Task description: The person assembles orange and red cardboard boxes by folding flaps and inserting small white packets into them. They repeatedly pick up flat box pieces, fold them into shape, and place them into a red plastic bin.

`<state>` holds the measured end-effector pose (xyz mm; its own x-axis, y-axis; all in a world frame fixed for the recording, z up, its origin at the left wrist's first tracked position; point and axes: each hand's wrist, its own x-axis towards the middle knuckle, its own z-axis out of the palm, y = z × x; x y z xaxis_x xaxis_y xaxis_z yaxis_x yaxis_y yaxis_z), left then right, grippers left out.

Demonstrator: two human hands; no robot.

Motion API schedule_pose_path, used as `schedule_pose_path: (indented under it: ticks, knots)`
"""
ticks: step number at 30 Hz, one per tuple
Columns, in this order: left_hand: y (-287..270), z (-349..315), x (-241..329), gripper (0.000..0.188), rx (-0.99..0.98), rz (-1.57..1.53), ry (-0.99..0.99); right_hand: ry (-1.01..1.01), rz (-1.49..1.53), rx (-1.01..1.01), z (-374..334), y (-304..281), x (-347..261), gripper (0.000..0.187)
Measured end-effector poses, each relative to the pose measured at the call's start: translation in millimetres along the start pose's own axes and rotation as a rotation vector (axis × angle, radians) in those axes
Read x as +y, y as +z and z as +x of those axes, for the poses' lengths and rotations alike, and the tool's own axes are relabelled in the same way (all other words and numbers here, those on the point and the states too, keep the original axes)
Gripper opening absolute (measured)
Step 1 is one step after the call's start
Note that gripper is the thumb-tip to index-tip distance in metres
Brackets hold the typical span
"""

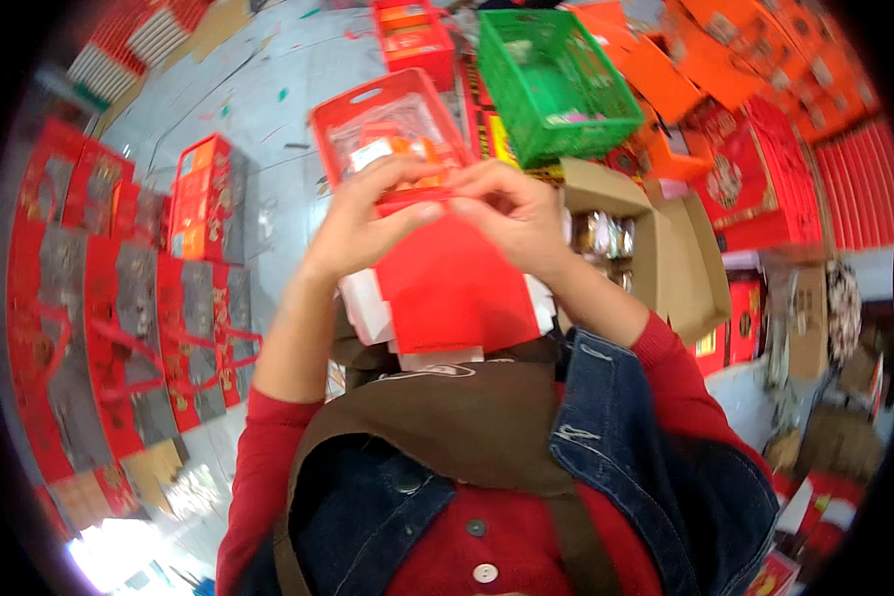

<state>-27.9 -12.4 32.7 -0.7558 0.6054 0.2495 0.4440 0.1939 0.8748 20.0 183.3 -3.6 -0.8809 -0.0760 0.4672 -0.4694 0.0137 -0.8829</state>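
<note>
A red carton (457, 283) is held in the middle of the scene, just beyond the dark brown apron (467, 422), with its broad red face turned up. White flaps stick out at its left and right sides, and a pale strip is seen along its near edge. The far edge of the carton is gripped by both hands. On the left of this edge, the carton is pinched between the thumb and bent fingers of the left hand (368, 214); on the right, it is pinched in the same manner by the right hand (515, 214). The two thumbs are brought near each other on the red face. Whether a fold is being pressed there cannot be told, as the edge is partly hidden by the hands.

Just beyond the hands a red crate (447, 119) is seen, in which orange packets (399, 147) and clear wrapping are contained. To its right a green crate (581, 142) is placed. Nearer on the right, wrapped packs (601, 236) are held in an open cardboard box (693, 268). Orange cartons (661, 79) are heaped at the far right, close to a large red box (755, 174). On the left, red and grey boxes (119, 338) are lined up on the pale floor (268, 99), where small green scraps are scattered farther off.
</note>
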Motion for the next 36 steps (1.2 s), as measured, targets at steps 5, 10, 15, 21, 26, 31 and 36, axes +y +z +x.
schedule_pose_path:
  ticks: [5, 10, 15, 21, 26, 31, 36]
  knots:
    - [-28, 9, -7, 0.039, -0.186, 0.165, -0.185, 0.091, 0.039, 0.2, -4, -21, -7, 0.015]
    - [-66, -13, -40, 0.035, 0.455, -0.407, -0.436, 0.406, -0.049, 0.802, -63, -186, 77, 0.017]
    - [19, -52, -42, 0.033, 0.647, -0.554, -0.709, 0.943, -0.634, 0.657, -166, -222, 229, 0.036]
    - [43, -57, -34, 0.035, 0.615, -0.47, -0.787, 1.201, -0.93, 0.493, -178, -198, 323, 0.051]
    - [51, -37, -24, 0.035, 0.663, -0.494, -0.855, 1.324, -0.807, 0.454, -193, -207, 376, 0.041]
    - [54, -48, -25, 0.031, 0.674, -0.382, -0.754, 1.157, -0.885, 0.54, -227, -223, 363, 0.037]
    - [48, -79, -29, 0.031, 0.598, -0.259, -0.759, 1.19, -0.656, 0.758, -234, -244, 266, 0.027]
